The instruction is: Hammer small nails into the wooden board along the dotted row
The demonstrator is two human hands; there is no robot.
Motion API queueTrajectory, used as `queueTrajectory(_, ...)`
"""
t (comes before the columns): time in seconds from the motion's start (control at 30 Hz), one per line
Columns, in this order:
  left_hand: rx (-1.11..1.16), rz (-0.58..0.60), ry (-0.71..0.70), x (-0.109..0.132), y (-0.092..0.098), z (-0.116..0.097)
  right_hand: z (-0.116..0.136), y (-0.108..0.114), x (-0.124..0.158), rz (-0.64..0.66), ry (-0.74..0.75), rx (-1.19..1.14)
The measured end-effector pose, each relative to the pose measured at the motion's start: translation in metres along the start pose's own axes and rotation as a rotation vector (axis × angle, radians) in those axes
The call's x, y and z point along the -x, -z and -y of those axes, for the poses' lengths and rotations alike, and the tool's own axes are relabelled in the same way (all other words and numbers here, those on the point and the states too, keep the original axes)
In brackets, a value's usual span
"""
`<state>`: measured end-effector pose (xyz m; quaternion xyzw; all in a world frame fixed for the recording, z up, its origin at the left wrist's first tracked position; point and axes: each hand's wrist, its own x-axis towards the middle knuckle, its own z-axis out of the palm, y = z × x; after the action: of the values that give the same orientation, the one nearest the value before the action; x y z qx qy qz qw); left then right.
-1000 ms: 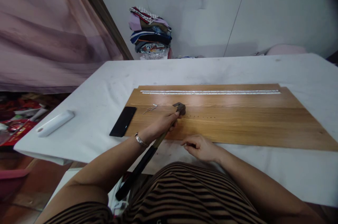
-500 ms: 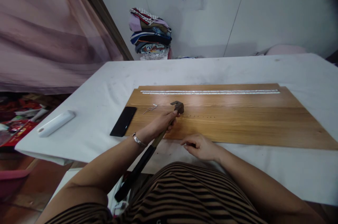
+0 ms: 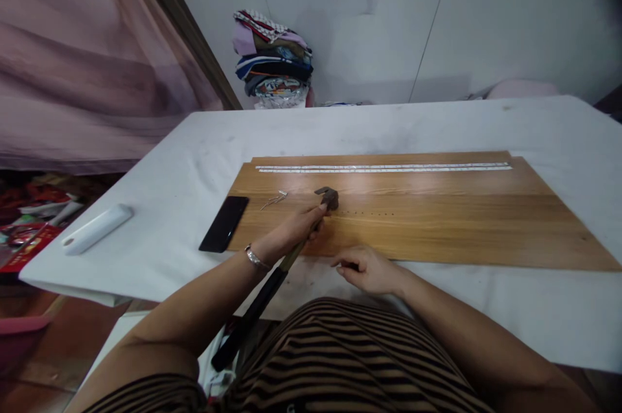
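Observation:
My left hand (image 3: 296, 229) grips a hammer (image 3: 272, 283) high on its handle, just below the dark metal head (image 3: 327, 196), which hovers over the left part of a long wooden board (image 3: 437, 218). A row of small dark nail marks (image 3: 367, 212) runs rightward from the head. My right hand (image 3: 367, 268) rests at the board's near edge with its fingers curled in a pinch; what they hold, if anything, is too small to see. A few loose nails (image 3: 276, 199) lie on the board left of the hammer head.
A black phone (image 3: 224, 224) lies at the board's left end. A white strip (image 3: 383, 168) runs along the board's far side. A white oblong object (image 3: 94, 229) sits on the white table (image 3: 184, 160) at left. Folded clothes (image 3: 273, 59) are stacked by the wall.
The hammer head has lifted slightly off the board. The view has shifted a little; both hands stay where they were.

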<state>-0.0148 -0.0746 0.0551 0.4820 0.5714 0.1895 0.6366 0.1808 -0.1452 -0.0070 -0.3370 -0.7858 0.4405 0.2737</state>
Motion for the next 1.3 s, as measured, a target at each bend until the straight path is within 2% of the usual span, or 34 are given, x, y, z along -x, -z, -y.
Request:
queueTrajectory(0.27, 0.05, 0.027, -0.04, 0.003, 0.005, -0.005, -0.003, -0.003, 0.001, 0.003, -0.018, 0.014)
queueTrajectory(0.53, -0.024, 0.012, -0.05, -0.001, 0.0, 0.002, -0.003, 0.001, 0.002, -0.143, 0.083, -0.058)
queueTrajectory(0.7, -0.035, 0.008, -0.024, -0.004, 0.003, 0.006, -0.003, 0.001, 0.001, -0.122, 0.083, -0.048)
queueTrajectory(0.93, 0.016, 0.01, -0.026, 0.001, 0.003, -0.001, -0.005, 0.005, -0.001, -0.133, 0.201, -0.071)
queueTrajectory(1.07, 0.048, 0.016, -0.014, 0.003, 0.003, -0.004, -0.008, 0.003, -0.001, -0.123, 0.21, -0.11)
queueTrajectory(1.3, 0.001, 0.026, -0.022, -0.001, 0.003, 0.005, -0.015, 0.001, -0.001, -0.133, 0.195, -0.088)
